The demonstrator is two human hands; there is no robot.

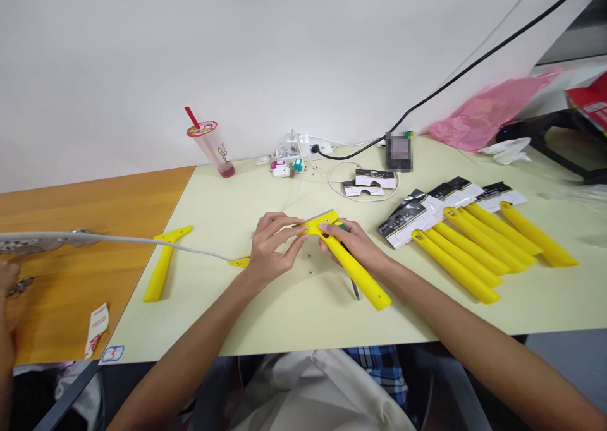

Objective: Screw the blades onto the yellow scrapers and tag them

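A yellow scraper [356,270] lies across both hands above the table, its metal-edged head up and its handle slanting down to the right. My left hand [275,248] pinches the left end of the head near a screw. On the other end, the thumb of my right hand [353,241] presses the head. A screwdriver [355,289] with a green part by the fingers is tucked in my right hand, its shaft pointing down behind the scraper handle. Two small screws or nuts [310,272] sit on the table below the head. Another yellow piece [241,262] is partly hidden by my left wrist.
Several carded yellow scrapers [462,254] lie at right, one loose scraper [164,267] at left. Behind are blank cards [370,181], a power strip [322,147] and a cup [213,146]. A grey cable [142,239] crosses the left side, near another person's hand [8,276].
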